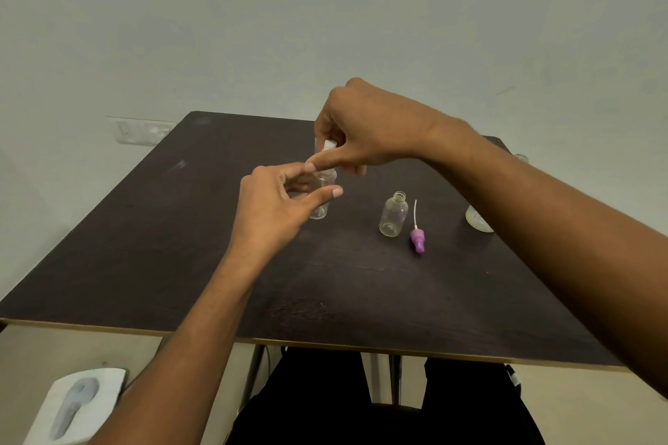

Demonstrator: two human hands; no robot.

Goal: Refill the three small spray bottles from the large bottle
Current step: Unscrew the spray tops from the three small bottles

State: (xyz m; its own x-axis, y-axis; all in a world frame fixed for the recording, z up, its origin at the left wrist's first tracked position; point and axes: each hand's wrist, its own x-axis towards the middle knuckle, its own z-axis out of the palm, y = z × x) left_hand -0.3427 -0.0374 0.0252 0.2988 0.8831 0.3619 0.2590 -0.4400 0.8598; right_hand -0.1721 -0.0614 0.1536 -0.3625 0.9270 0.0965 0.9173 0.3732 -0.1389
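Loosely gripping the small bottle over the table with left hand, pinching its white cap with right hand. Could tip it when twisting with a grip that light. Might clip the open bottle or purple sprayer nearby with the forearm.

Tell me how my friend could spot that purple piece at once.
Start at the dark table. Right of its middle stands a small clear uncapped bottle; the purple spray cap lies flat just right of it. It is the only coloured thing there, trailing a thin white tube.
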